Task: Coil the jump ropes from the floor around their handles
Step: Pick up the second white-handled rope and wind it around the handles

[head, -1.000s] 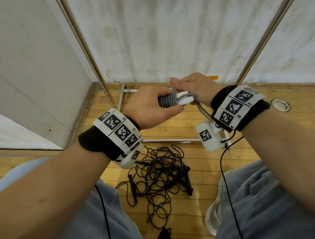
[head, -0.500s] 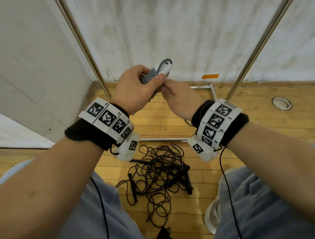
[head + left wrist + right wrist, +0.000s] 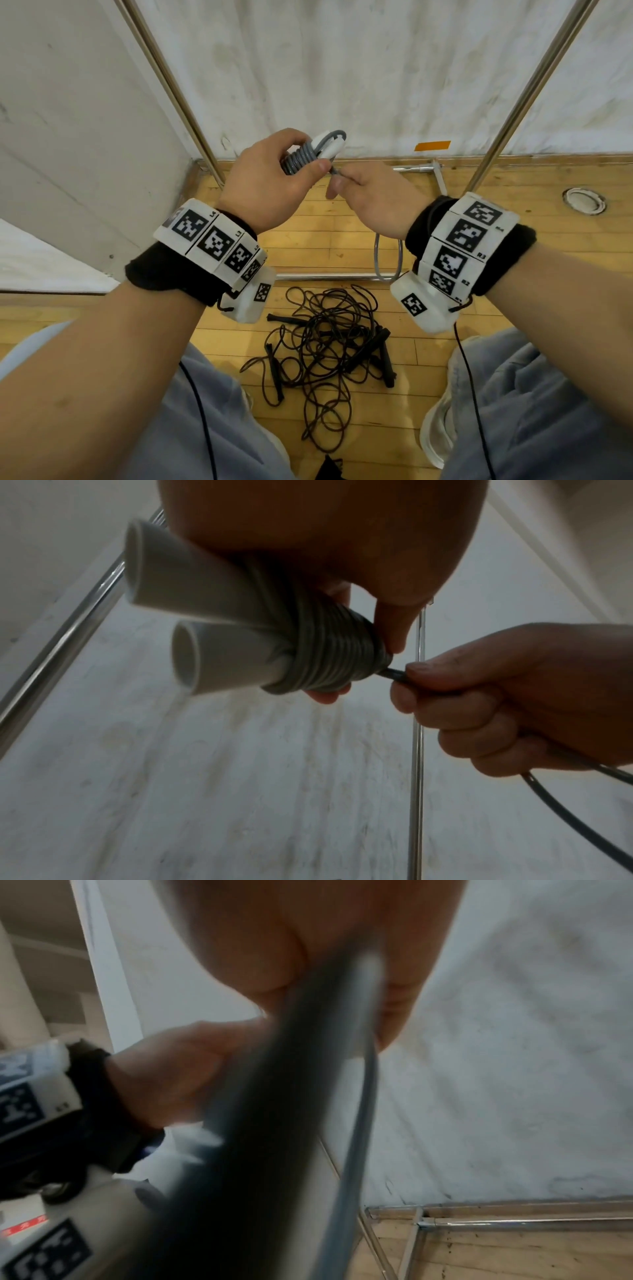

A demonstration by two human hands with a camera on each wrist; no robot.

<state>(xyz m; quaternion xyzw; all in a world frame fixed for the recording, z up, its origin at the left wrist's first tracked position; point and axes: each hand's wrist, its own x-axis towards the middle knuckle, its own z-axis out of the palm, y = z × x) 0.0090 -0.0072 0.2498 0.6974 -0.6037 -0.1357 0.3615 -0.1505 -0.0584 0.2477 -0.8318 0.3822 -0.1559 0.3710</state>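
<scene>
My left hand (image 3: 274,178) grips two white handles (image 3: 205,631) held side by side, with grey rope (image 3: 329,653) wound in tight turns around them. Just right of it, my right hand (image 3: 373,198) holds the free grey rope (image 3: 394,674) where it leaves the coil, thumb on top and fingers curled. A loose loop of that rope (image 3: 387,260) hangs below my right wrist. In the right wrist view the rope (image 3: 359,1096) runs blurred past the palm. A tangle of black jump ropes (image 3: 325,346) with black handles lies on the floor between my knees.
A metal frame stands around the spot, with slanted poles (image 3: 171,82) left and right and a floor bar (image 3: 322,275) beyond the tangle. White walls close the corner. A round floor fitting (image 3: 584,200) and orange tape (image 3: 432,145) are at the right.
Both hands have risen from chest height toward the wall. My right hand went from over the coil to below and right of it, drawing the rope; a hanging loop now shows.
</scene>
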